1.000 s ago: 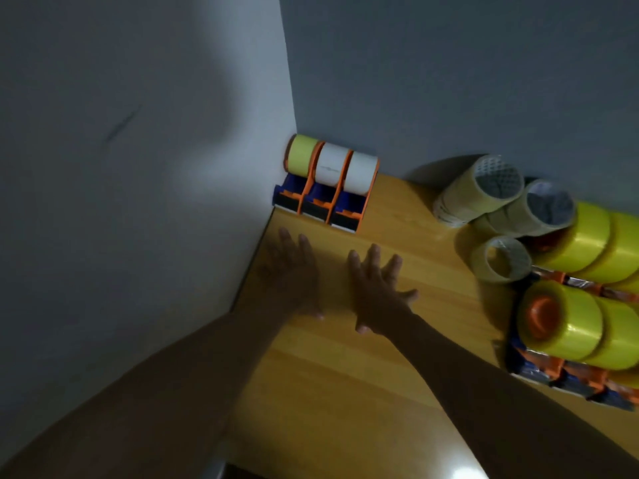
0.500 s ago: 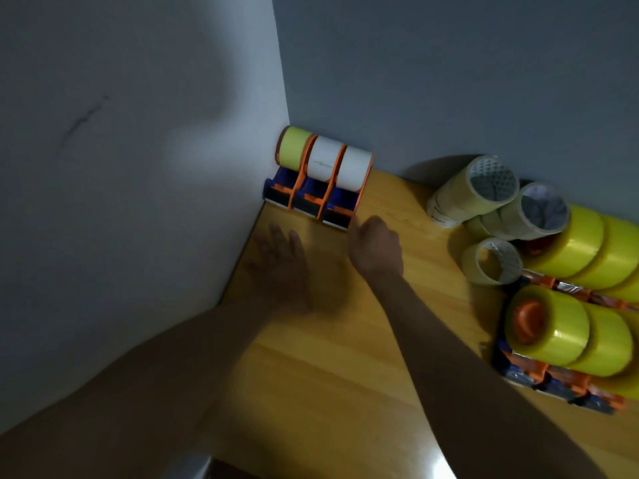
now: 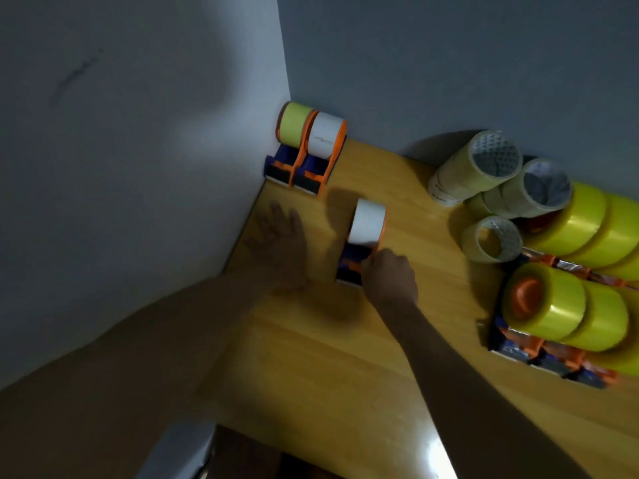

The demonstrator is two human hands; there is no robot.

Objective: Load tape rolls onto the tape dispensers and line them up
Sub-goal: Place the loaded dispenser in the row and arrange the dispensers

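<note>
Two loaded orange-and-blue dispensers stand side by side in the far left corner: one with a yellow-green roll [image 3: 292, 123] and one with a white roll [image 3: 324, 134]. A third dispenser with a white roll [image 3: 366, 221] sits apart from them, nearer to me on the wooden table [image 3: 345, 357]. My right hand [image 3: 389, 279] grips its front end. My left hand [image 3: 280, 244] lies flat and open on the table to the left of it, touching nothing else.
Loose pale tape rolls [image 3: 477, 167] lie at the back right against the wall. Beside them are bright yellow rolls [image 3: 574, 219] and more loaded dispensers [image 3: 553, 305] at the right edge. Walls close off the left and back.
My right hand reached the rightmost dispenser in the row, took hold of it and pulled it out toward me. My left hand stayed flat on the table.
</note>
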